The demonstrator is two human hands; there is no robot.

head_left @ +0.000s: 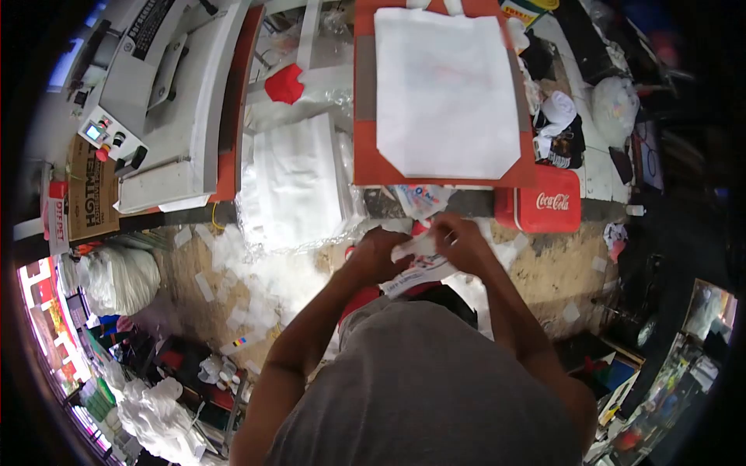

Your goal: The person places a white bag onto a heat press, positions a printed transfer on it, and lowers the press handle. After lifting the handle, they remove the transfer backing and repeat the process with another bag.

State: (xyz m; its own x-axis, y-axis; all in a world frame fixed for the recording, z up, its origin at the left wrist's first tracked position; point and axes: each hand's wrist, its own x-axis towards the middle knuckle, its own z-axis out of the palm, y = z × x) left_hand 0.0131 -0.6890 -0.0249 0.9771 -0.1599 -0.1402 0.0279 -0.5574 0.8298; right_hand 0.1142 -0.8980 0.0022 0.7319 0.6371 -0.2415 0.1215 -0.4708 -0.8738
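Both hands are close together in front of my body, below the table edge. My left hand (376,255) is closed on the left side of a white printed sheet (423,273) with blue and red markings. My right hand (460,242) has its fingers pinched at the sheet's upper right. The sheet hangs tilted between them. Beyond the hands, a white bag (447,93) with handles lies flat on a red-brown board (365,159). A stack of white bags (299,182) in clear plastic lies to its left.
A large press machine (167,101) with a control box stands at the left. A red Coca-Cola box (544,200) is right of my hands. A red cloth piece (284,84) lies behind the stack. White scraps (260,299) litter the floor.
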